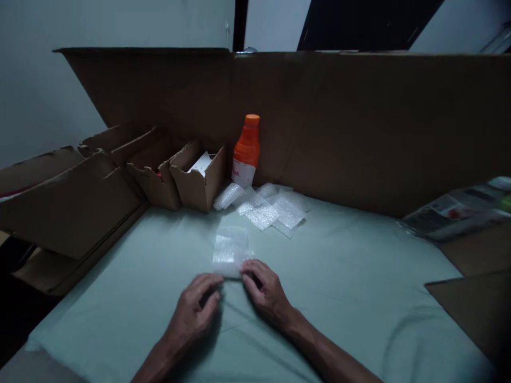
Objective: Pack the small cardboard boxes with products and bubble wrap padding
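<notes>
A flat, clear piece of bubble wrap point(230, 247) lies on the pale green cloth in front of me. My right hand point(265, 292) is at its near right corner, where the thumb and fingertips close on the edge. Beside the near left corner is my left hand point(195, 306), fingers curved and thumb held apart, with nothing visible in it. Whether its fingertips touch the wrap is hard to tell. Farther back, several more bubble wrap pieces point(263, 213) lie in a loose, overlapping pile.
An orange bottle point(246, 149) with a white label stands behind the pile. Cardboard bins point(194, 186) line the left, one holding something white. A tall cardboard panel point(359, 127) closes off the back. On the right are a clear plastic package point(451, 213) and cardboard flaps point(475, 303).
</notes>
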